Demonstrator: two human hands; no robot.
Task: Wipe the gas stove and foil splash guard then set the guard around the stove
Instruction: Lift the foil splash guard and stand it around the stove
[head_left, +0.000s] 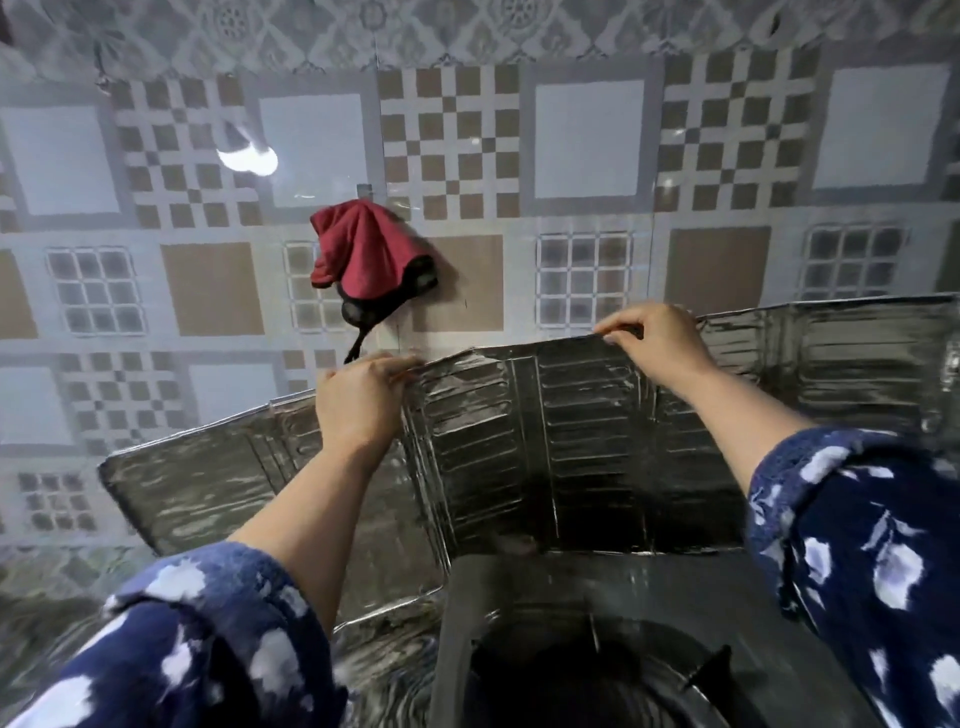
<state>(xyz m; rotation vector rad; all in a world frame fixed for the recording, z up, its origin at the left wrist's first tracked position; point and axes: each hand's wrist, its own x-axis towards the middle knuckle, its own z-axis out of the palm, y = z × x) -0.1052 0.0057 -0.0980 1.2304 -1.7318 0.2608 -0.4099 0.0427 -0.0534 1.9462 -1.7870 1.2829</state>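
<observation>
The foil splash guard (561, 441) stands upright behind the gas stove (566, 603), its folded panels spreading left and right. My left hand (358, 400) pinches the guard's top edge at a fold on the left. Further right, my right hand (654, 343) pinches the same top edge. The stove's dark top and part of a black pan support (711, 670) show at the bottom of the view, right in front of the guard's middle panel. A red cloth (363, 249) hangs on the tiled wall above my left hand, apart from both hands.
The patterned tile wall (587, 140) rises directly behind the guard. A black item (363, 312) hangs under the red cloth. The guard's left panel (197, 493) leans out over the counter (57, 577); its right panel (857, 353) runs to the frame's edge.
</observation>
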